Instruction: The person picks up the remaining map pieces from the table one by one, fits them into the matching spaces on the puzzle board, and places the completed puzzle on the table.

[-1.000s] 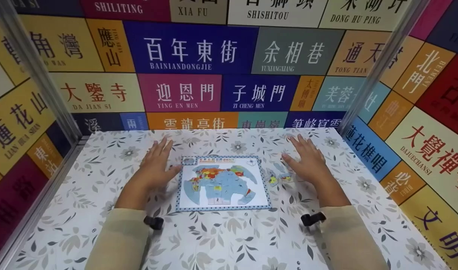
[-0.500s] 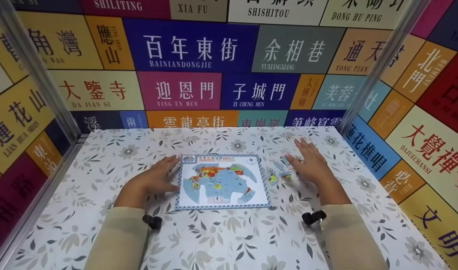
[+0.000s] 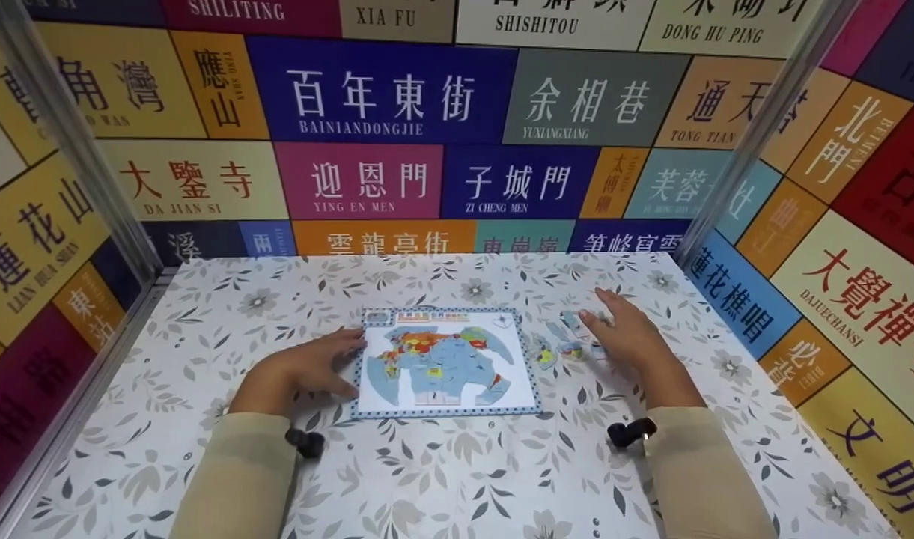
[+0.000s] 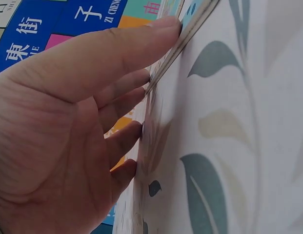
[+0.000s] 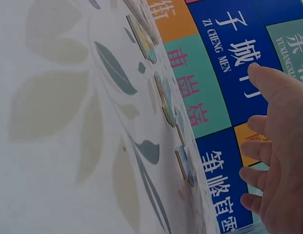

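Note:
A flat world map puzzle board (image 3: 520, 395) with a dotted blue border lies on the table; its map is partly filled with pieces, with white gaps at the lower left, lower right and right. My left hand (image 3: 311, 368) is at the board's left edge, thumb and fingers spread along it. In the left wrist view the thumb (image 4: 141, 41) touches the board's rim. Several loose puzzle pieces (image 3: 545, 355) lie to the right of the board. Over them my right hand (image 3: 638, 337) hovers with fingers extended, holding nothing; the right wrist view shows these pieces (image 5: 163, 97) below and apart from it.
The table (image 3: 442, 479) has a white cloth with a leaf and flower print. Colourful panels (image 3: 382, 93) with printed characters rise behind it and on both sides. Metal posts (image 3: 771, 112) stand at the back corners. Black straps (image 3: 631, 433) sit at both wrists.
My left hand has come down and right to the board's left edge. My right hand has lowered and shifted slightly right, uncovering more loose pieces. The board stays in place.

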`<state>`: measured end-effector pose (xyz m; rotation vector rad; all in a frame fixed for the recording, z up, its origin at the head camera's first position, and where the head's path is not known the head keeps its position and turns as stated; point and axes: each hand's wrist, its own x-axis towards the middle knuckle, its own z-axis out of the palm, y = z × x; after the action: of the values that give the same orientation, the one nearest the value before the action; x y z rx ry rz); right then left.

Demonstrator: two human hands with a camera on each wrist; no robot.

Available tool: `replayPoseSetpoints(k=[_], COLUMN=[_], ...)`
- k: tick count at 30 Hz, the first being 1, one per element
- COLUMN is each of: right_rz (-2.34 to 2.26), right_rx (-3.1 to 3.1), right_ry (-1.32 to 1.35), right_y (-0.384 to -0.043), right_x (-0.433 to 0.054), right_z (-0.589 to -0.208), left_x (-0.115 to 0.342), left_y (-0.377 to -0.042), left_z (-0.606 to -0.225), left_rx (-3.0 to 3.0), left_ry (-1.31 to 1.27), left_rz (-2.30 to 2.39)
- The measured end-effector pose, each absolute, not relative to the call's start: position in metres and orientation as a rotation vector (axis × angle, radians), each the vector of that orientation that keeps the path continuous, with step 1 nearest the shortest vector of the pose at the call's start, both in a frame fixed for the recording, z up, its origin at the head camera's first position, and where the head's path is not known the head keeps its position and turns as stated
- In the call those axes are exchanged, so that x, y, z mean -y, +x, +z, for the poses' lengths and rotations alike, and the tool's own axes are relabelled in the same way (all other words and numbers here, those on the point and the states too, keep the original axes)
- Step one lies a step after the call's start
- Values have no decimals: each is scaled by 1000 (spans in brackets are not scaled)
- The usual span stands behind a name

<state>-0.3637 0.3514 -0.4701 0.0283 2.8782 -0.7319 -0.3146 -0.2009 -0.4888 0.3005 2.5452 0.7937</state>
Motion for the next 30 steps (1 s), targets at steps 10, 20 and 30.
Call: replayPoseSetpoints(k=[10, 20, 30], right_rz=[-838, -901, -937], right_rx=[-2835, -2819, -2753], right_ry=[75, -36, 2], right_y=[-359, -358, -356], right_x=[-367, -383, -390], right_z=[-473, -483, -490], left_x=[202, 202, 202], left_y=[-315, -315, -314], left_z=[-489, -489, -487], left_rx=[-2544, -2533, -2525], left_ry=[337, 313, 279], left_rz=[775, 786, 796])
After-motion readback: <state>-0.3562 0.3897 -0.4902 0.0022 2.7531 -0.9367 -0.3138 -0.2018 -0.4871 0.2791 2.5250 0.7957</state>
